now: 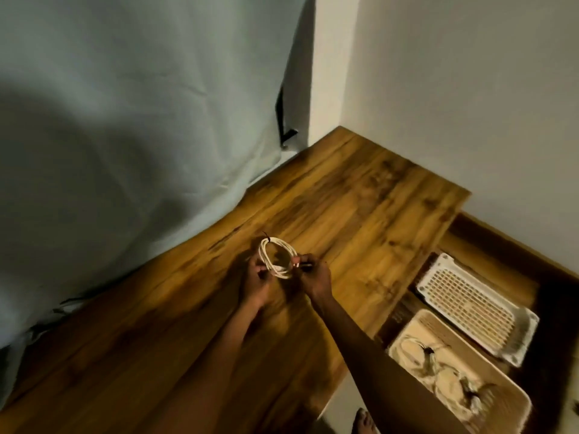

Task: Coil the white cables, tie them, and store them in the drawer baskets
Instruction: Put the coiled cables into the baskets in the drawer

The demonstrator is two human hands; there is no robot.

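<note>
A white cable [277, 256] is wound into a small coil and held just above the wooden tabletop [360, 214]. A thin black tie [266, 237] sticks out at the coil's far left side. My left hand [256, 285] grips the coil's near left side. My right hand [315, 278] pinches the right side of the coil, where a small dark tie end [305, 265] shows between the fingers. To the right, an open drawer holds a white perforated basket [476, 305] with nothing in it, and a nearer basket [504, 383] with several tied white coils [438, 364].
A grey cloth [141, 136] hangs along the table's left and far edge. White walls [470, 89] close the corner behind. The open drawer [470, 233] sits lower than the tabletop on the right. A bare foot [365, 422] shows on the floor at the bottom.
</note>
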